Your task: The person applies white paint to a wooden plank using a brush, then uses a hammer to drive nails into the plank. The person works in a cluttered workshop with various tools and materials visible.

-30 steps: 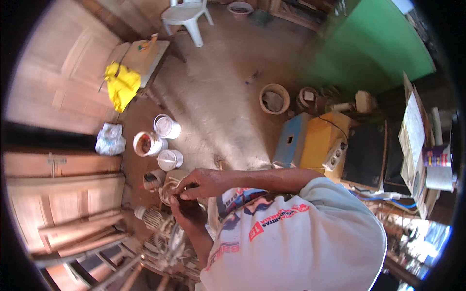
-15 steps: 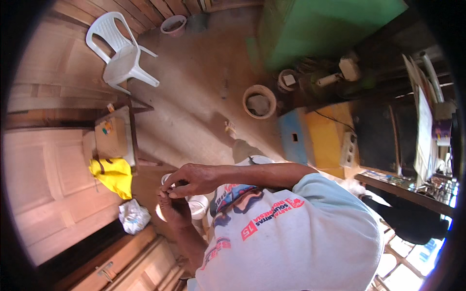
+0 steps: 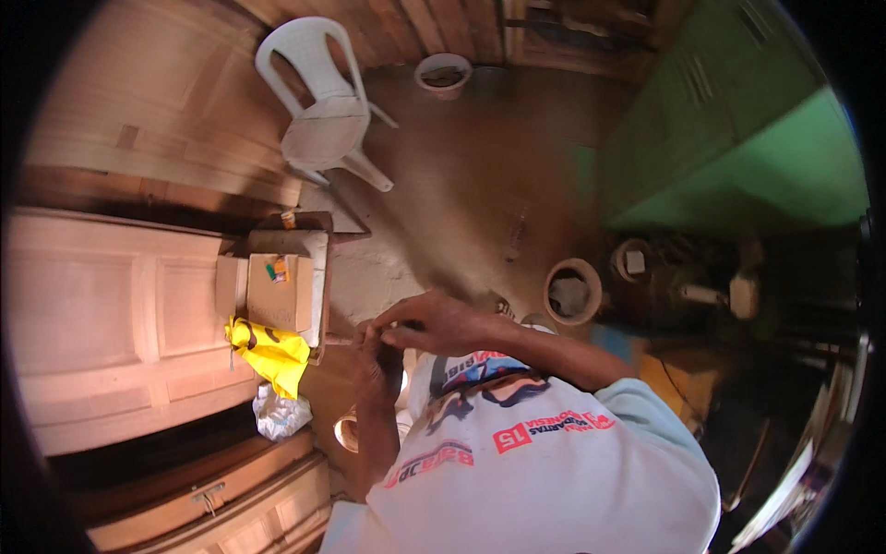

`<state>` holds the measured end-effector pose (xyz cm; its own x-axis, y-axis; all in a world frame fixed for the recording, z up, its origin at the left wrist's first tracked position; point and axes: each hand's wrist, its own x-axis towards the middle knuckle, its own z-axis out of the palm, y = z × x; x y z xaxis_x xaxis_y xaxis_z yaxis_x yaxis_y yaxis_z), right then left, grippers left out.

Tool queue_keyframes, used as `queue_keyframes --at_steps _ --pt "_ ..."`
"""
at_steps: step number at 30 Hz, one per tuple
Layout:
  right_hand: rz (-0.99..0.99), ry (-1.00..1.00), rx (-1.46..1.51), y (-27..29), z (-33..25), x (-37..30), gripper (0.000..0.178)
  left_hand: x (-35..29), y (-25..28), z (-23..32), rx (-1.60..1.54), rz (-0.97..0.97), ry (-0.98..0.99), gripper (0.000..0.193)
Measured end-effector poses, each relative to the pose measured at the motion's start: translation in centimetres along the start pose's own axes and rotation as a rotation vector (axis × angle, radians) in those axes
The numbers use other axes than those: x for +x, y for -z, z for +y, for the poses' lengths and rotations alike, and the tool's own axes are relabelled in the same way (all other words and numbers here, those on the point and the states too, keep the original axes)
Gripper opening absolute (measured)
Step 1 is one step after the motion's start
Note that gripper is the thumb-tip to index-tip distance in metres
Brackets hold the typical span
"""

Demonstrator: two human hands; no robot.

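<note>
My right hand [image 3: 436, 319] reaches across from the right, its fingers bent and drawn together at the fingertips of my left hand [image 3: 367, 355]. The left forearm rises from the lower edge, and its fingers are closed just under the right hand's. Anything pinched between them is too small to make out. Both hands are held in front of my white printed shirt [image 3: 554, 471]. A pale round container [image 3: 347, 432] shows partly behind my left forearm.
At the left, a cardboard box [image 3: 280, 300] sits on a small table, with a yellow bag [image 3: 281, 365] and a white plastic bag [image 3: 280, 413] beside it. Ahead stand a white chair [image 3: 328, 134] and a pinkish tub [image 3: 443, 76]. A round basin [image 3: 572, 291] and green cabinet [image 3: 729, 138] are right.
The view has turned, so the room's things appear farther right. My hands remain together at the fingertips, with the right fingers still bent over the left ones.
</note>
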<state>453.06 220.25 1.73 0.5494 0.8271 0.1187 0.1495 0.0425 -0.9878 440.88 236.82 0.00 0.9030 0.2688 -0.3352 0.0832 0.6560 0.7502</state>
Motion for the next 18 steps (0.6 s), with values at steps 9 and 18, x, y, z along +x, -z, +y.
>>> queue_keyframes --at_steps 9,18 --pt "0.071 -0.111 -0.216 8.8 2.5 14.0 0.035 18.5 -1.4 4.4 -0.005 0.024 0.007 0.023" --pt "0.044 -0.28 -0.135 11.4 6.1 29.8 0.041 32.1 3.0 13.3 0.364 0.1 -0.038 0.024"
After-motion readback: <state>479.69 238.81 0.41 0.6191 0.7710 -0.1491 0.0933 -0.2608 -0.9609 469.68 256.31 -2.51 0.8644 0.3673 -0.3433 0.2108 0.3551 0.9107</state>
